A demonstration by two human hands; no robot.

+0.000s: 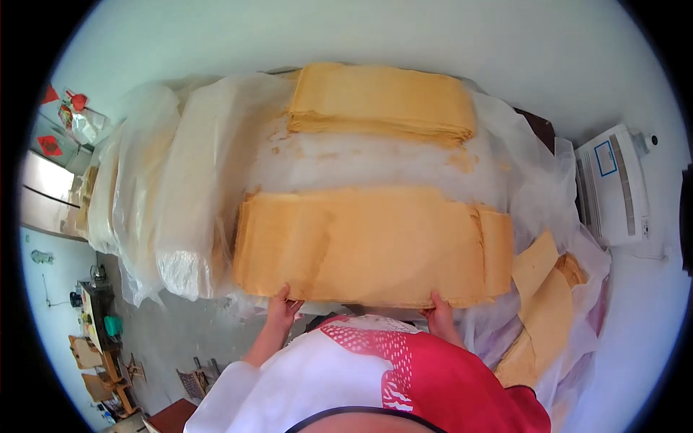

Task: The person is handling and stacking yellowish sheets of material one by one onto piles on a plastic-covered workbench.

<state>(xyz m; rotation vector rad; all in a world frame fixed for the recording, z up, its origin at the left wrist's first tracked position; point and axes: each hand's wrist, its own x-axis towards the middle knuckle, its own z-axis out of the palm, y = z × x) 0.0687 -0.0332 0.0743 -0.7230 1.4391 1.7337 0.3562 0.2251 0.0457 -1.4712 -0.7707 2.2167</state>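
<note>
A wide stack of thin tan sheets [382,245] lies across the plastic-covered surface in front of me, its side edges uneven and slightly ragged. At the left part of its near edge, my left hand [281,310] pinches the sheets, thumb on top and fingers beneath. Farther right along that edge, my right hand [439,315] holds on in the same manner. How many sheets lie between my fingers I cannot tell. A second, narrower stack of yellow-tan sheets [382,99] sits behind, near the wall.
Long bundles wrapped in clear plastic [191,187] line the left side. Loose tan sheets [545,310] lie on crumpled plastic at the right, below a white wall unit [613,184]. Chairs [86,353] and a dark table [94,310] stand at far left.
</note>
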